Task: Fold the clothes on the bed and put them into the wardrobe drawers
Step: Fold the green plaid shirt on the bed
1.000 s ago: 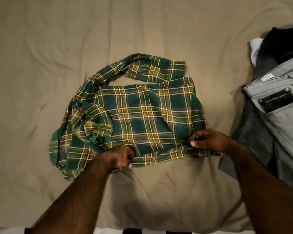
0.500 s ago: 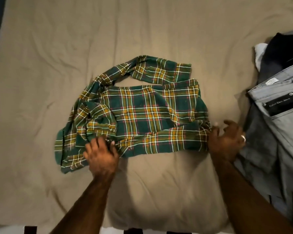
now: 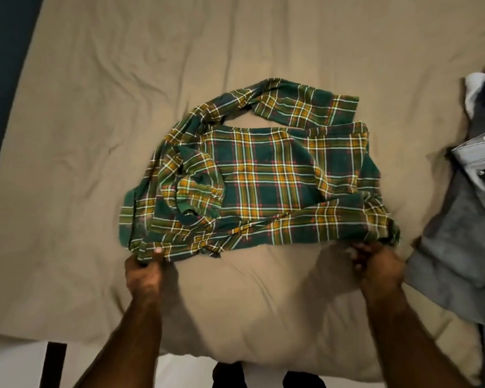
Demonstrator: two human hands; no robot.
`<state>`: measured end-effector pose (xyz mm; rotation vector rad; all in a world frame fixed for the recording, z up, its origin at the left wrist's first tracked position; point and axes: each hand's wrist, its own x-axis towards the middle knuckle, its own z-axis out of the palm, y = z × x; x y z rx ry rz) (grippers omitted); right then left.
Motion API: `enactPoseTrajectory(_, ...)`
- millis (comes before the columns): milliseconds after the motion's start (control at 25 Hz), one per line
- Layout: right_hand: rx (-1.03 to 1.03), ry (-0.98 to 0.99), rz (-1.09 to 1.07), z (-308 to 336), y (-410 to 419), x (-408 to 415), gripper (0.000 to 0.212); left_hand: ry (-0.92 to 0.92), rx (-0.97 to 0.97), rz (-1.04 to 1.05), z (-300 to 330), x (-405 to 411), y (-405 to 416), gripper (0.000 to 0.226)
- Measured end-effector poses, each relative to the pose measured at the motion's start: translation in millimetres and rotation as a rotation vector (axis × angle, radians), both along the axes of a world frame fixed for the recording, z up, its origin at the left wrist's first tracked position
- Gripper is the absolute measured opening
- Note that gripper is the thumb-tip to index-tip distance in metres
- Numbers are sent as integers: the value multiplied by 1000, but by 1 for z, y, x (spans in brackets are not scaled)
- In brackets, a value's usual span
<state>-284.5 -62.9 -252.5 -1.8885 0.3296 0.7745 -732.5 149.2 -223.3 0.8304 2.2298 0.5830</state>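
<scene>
Plaid shirt lies half-folded mid-bed on the tan bedspread, one sleeve looping loose toward 12 o'clock and a bunched collar area at 9 o'clock of the garment. Risk, as I judge it: lifting the near hem to fold away could let that loose sleeve slide out and the left-side bunching get trapped inside, giving a lumpy, lopsided fold; uneven pull between the two corners would skew the edge. Grey jeans in the pile at 3 o'clock sit near enough for the right corner to snag. Left hand at 7 o'clock pinches the near-left hem, thumb on top. Right hand at 5 o'clock grips the near-right corner, fingers curled. Both forearms reach in from 6 o'clock.
</scene>
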Motion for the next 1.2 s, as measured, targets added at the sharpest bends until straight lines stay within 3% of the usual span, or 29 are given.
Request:
enactPoseTrajectory(120, 17, 76, -27, 35, 27, -13, 9, -102, 51, 6, -13, -23, 7, 33)
enactPoseTrajectory(280, -56, -36, 28, 40, 24, -16, 15, 67, 139, 52, -21, -57, 13, 22)
enactPoseTrajectory(400, -48, -84, -261, 39, 28, -18, 16, 210, 127, 64, 2, -69, 21, 31)
enactPoseTrajectory(480, -72, -7, -329, 50, 42, -31, 16, 333, 72, -34, 23, -59, 17, 34)
enactPoseTrajectory(560, -298, -195, -165, 63, 41, -41, 20, 609, 153, -248, 38, -48, 9, 39)
enactPoseTrajectory(640, -259, -476, -9, 84, 43, -71, 25, 767, 373, -661, 48, -31, 0, 35)
enactPoseTrajectory(720, -302, -873, 498, 93, 44, -95, 20, 613, 502, -1098, 53, 7, -2, 34)
enactPoseTrajectory(800, -299, -1048, 1102, 91, 67, -103, 30, 418, 348, -1365, 60, 52, 8, 39)
enactPoseTrajectory(880, -325, -924, 1356, 92, 102, -102, 40, 370, 91, -1488, 63, 81, 23, 45)
enactPoseTrajectory(1040, -532, -700, 1641, 100, 143, -100, 38, 586, -272, -1603, 63, 87, 60, 29)
enactPoseTrajectory(1120, -714, -600, 1728, 98, 148, -90, 37, 652, -410, -1645, 66, 83, 71, 27)
enactPoseTrajectory(1200, -778, -556, 1738, 97, 151, -80, 34, 593, -471, -1631, 66, 79, 83, 30)
